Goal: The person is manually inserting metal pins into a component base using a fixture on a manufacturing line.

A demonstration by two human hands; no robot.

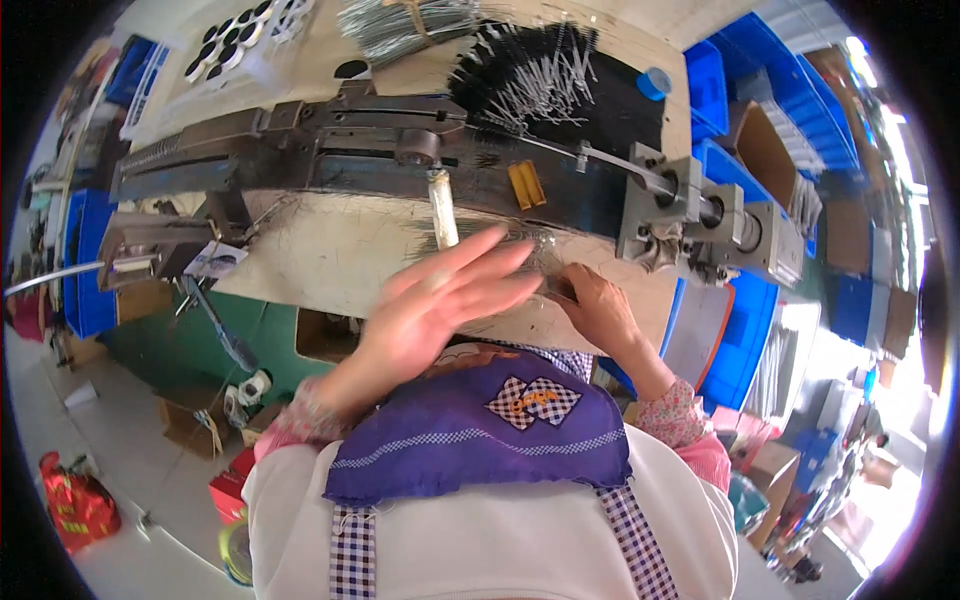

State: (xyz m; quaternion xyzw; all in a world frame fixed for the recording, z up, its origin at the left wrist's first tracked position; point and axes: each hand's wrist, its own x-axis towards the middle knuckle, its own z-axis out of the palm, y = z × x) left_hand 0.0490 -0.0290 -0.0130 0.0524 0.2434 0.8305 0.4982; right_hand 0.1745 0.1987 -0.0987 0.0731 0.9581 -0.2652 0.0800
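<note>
My left hand point(435, 305) is stretched out over the front of the wooden bench point(330, 260), fingers extended and slightly blurred, with nothing visible in it. Just beyond its fingertips stands the white-wrapped handle point(443, 208) of a metal bench machine point(385, 140). To the right, my right hand point(598, 308) is low at the bench edge with its fingers curled together. Whatever they hold, if anything, is hidden. Thin wire pieces point(510, 262) lie on the bench between the hands. Past them, a small yellow block point(525, 185) sits on the machine's dark bed.
A pile of black-bristled brushes with twisted wire stems point(540, 85) lies behind the machine, near a blue round cap point(654, 83). A wire bundle point(405, 25) is at the back. Metal shaft blocks point(700, 215) stand right. Blue bins point(745, 340) flank the bench.
</note>
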